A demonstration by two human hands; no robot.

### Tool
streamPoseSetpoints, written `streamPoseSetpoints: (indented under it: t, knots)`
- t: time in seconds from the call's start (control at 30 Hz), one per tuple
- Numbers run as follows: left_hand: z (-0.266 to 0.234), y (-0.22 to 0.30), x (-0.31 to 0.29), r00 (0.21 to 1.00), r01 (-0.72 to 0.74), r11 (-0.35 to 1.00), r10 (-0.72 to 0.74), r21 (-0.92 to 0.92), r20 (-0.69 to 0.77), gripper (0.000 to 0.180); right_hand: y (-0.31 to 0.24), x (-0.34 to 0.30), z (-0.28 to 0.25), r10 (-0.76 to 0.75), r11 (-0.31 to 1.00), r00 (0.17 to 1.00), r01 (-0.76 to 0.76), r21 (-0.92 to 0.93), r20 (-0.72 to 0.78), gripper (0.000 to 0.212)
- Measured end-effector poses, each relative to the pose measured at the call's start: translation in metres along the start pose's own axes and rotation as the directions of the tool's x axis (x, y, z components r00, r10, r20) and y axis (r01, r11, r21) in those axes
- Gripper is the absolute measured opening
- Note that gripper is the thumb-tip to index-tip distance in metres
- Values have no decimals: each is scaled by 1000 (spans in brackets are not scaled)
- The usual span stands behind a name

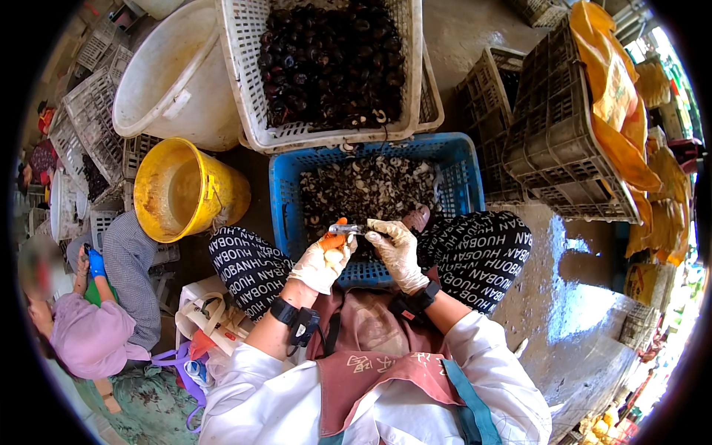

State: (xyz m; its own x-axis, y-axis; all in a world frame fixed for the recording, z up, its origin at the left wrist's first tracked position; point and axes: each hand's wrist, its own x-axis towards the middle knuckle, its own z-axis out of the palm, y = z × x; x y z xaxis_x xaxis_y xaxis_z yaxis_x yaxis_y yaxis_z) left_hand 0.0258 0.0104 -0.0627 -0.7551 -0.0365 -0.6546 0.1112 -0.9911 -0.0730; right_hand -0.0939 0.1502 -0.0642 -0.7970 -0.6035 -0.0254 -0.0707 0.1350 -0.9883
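My left hand [325, 261], in a whitish glove with orange at the fingers, is closed around a short, shiny grey piece [347, 230]; I cannot make out its exact kind. Fingers bent, my gloved right hand [397, 248] pinches at the right end of the same piece. Both hands are over the near part of a blue plastic basket [282, 194] between my knees. Small pale and dark bits [363, 185], like shell scraps, lie in it. Beyond it stands a white crate [241, 89] holding many dark, glossy shellfish [330, 63].
A yellow bucket [228, 189] and a large white tub [141, 89] stand to the left. Stacked dark crates [545, 111] with orange sacks [608, 67] rise at the right. A co-worker in a pink top [93, 326] sits at the left. The floor [586, 297] is wet at the right.
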Motion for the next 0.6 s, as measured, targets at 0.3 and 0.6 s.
streamPoseSetpoints:
  t: [0.3,0.6]
  knots:
    - [-4,-6,-4,999,36,999,-36,9,0,35,21,14,-20,108,981,989,-123,-148,-102,19]
    - [7,1,-7,988,-142,846,155,515,19,36,36,15,-17,334,931,943,-330,154,-2,21]
